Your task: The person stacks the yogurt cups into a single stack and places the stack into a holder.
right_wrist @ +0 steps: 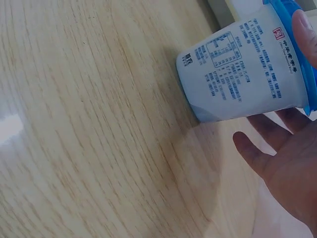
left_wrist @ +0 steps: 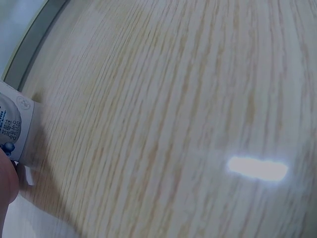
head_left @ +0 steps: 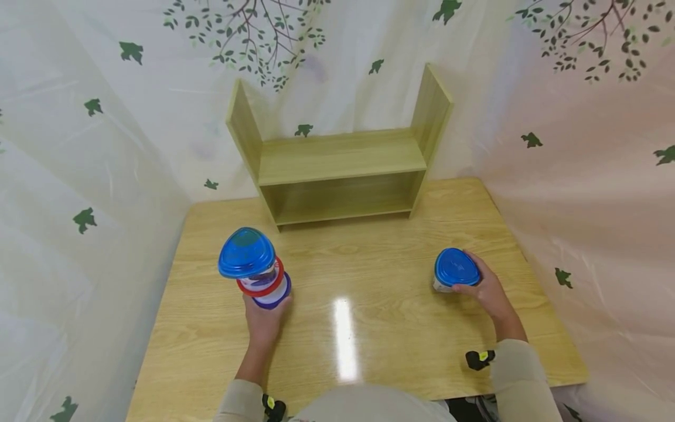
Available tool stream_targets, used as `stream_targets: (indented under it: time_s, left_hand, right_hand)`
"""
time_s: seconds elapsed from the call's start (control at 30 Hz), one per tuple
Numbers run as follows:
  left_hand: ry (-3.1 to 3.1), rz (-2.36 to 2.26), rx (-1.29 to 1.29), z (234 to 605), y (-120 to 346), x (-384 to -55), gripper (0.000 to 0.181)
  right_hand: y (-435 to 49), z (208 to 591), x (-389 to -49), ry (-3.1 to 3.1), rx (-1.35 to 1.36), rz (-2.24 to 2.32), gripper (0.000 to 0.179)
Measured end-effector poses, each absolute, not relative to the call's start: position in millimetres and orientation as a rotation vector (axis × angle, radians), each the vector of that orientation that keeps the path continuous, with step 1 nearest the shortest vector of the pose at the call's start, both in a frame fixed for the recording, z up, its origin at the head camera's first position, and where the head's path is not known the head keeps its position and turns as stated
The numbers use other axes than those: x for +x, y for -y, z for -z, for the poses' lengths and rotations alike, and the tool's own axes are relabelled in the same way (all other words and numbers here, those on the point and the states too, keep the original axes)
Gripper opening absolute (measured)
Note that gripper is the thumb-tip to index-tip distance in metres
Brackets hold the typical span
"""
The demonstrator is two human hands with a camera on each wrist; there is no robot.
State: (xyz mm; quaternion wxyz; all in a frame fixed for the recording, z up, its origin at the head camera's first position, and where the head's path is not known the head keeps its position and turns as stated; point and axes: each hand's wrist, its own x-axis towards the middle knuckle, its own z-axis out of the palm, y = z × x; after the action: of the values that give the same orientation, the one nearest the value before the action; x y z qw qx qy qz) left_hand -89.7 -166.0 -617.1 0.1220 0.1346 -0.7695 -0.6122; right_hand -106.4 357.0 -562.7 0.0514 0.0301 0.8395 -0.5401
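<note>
At the left of the table, my left hand (head_left: 263, 322) grips the lowest part of a stack of tubs. Its top tub has a blue lid (head_left: 246, 255); under it show a red rim (head_left: 263, 287) and a purple rim (head_left: 273, 299). A printed white tub side (left_wrist: 15, 126) appears at the left edge of the left wrist view. On the right, my right hand (head_left: 490, 290) holds a single blue-lidded yogurt tub (head_left: 456, 267) by its upper part. Its white printed side (right_wrist: 242, 69) shows in the right wrist view, thumb by the lid, fingers on the far side.
A light wooden shelf unit (head_left: 343, 155) with two tall sides stands at the back of the wooden table (head_left: 369, 258). Leaf-patterned curtains (head_left: 79, 146) hang around the back and sides. Light glares off the tabletop between the hands.
</note>
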Motion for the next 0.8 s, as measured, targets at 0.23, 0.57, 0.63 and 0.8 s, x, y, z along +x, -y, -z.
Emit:
stream_targets:
  time_s: [0.23, 0.57, 0.63, 0.8]
  left_hand:
    - [2.243, 1.805, 0.388, 617, 167, -90, 0.103]
    - [2.247, 1.8, 0.399, 618, 168, -91, 0.104]
    - [2.246, 1.801, 0.385, 618, 168, -91, 0.104]
    - [2.242, 1.799, 0.35, 618, 168, -91, 0.102]
  right_hand:
    - [-347, 563, -106, -2.586, 0.126, 1.639, 0.098]
    - [-310, 559, -126, -2.555, 0.124, 1.597, 0.102]
    - [-296, 557, -132, -2.55, 0.114, 1.599, 0.102]
    - [-250, 554, -145, -2.522, 0.065, 1.616, 0.099]
